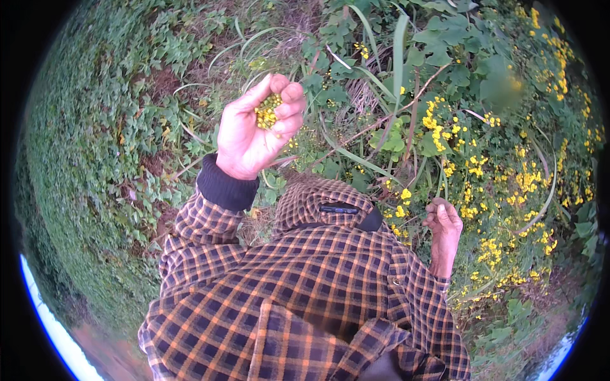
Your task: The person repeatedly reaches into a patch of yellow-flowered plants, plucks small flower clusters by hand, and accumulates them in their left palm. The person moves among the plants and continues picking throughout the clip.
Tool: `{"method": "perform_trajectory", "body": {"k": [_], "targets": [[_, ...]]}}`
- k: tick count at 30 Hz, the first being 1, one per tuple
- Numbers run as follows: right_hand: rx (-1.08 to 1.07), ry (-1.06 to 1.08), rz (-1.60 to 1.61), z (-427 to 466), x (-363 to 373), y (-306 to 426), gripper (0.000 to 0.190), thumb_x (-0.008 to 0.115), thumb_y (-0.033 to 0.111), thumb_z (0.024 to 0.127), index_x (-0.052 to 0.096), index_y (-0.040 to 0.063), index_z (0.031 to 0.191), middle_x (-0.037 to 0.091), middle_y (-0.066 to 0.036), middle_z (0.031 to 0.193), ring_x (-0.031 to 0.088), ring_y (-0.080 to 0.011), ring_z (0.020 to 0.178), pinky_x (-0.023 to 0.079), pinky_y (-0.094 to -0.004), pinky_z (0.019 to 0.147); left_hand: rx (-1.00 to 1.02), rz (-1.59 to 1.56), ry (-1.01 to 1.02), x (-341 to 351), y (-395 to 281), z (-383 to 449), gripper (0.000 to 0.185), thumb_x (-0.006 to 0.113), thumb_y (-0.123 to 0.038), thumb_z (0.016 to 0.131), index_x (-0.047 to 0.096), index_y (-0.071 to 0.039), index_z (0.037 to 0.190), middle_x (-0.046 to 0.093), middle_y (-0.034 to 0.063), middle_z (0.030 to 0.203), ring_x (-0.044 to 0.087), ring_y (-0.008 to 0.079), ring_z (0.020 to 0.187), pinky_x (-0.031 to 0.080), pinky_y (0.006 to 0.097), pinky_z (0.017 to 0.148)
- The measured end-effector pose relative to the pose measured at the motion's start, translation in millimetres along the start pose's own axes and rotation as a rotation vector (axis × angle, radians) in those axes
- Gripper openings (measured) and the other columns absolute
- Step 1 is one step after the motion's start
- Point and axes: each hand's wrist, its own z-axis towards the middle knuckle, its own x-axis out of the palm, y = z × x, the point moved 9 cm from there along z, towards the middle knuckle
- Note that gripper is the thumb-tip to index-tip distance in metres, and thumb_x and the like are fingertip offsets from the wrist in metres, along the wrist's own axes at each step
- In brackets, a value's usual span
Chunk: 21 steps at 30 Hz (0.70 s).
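Observation:
Cupped with its palm up, my left hand (261, 125) holds a heap of small yellow-green flower heads (268, 112), the curled fingers partly covering them. My right hand (443, 218) is lower on the right, beside the yellow-flowered plants (476, 166). Its thumb and fingertips are drawn together; whether a stem or flower is pinched between them is too small to tell. Clusters of yellow blossoms (402, 202) grow just left of that hand.
Broad-leaved green vines (86, 157) cover the ground on the left. A dry brown stem (405, 107) and long grass blades (399, 57) cross the area ahead. A dark phone-like object (339, 209) sticks out of a pocket of the checked clothing (314, 266).

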Motion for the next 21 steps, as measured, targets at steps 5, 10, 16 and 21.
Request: {"method": "perform_trajectory", "body": {"k": [5,10,16,21], "targets": [[0.09,0.057,-0.14,8,13,-8,0.022,0.057,0.016,0.09,0.059,0.0,0.105,0.063,-0.008,0.083,0.055,-0.0103,0.063,0.049,-0.0241,0.055,0.511,-0.041,-0.428,-157,-111,-144,0.019,0.04,-0.015,0.097,0.048,0.001,0.091,0.048,0.0133,0.092,0.047,0.0223,0.078,0.046,0.0329,0.07],[0.098,0.061,-0.28,7,12,1,0.022,0.057,0.016,0.09,0.059,-0.001,0.104,0.06,-0.006,0.082,0.055,-0.0109,0.064,0.05,-0.0243,0.055,0.709,-0.29,-0.947,-338,-77,-295,0.016,0.042,-0.014,0.095,0.049,0.0,0.1,0.056,0.015,0.09,0.054,0.0235,0.074,0.049,0.0344,0.063],[0.141,-0.011,-0.334,1,9,9,0.018,0.056,0.012,0.09,0.06,0.0,0.103,0.059,-0.006,0.078,0.057,-0.0126,0.062,0.051,-0.0243,0.053,0.843,-0.361,-1.118,-422,-47,-371,0.014,0.039,-0.011,0.093,0.048,-0.001,0.097,0.055,0.0126,0.084,0.053,0.0202,0.069,0.045,0.0304,0.058],[0.218,0.068,-0.466,-5,16,9,0.019,0.056,0.013,0.09,0.059,0.0,0.104,0.061,-0.007,0.08,0.057,-0.0118,0.061,0.052,-0.0242,0.052,1.042,-0.453,-1.232,-439,-71,-395,0.023,0.035,-0.016,0.095,0.05,0.001,0.095,0.056,0.015,0.086,0.055,0.0248,0.073,0.048,0.0344,0.062]]}}
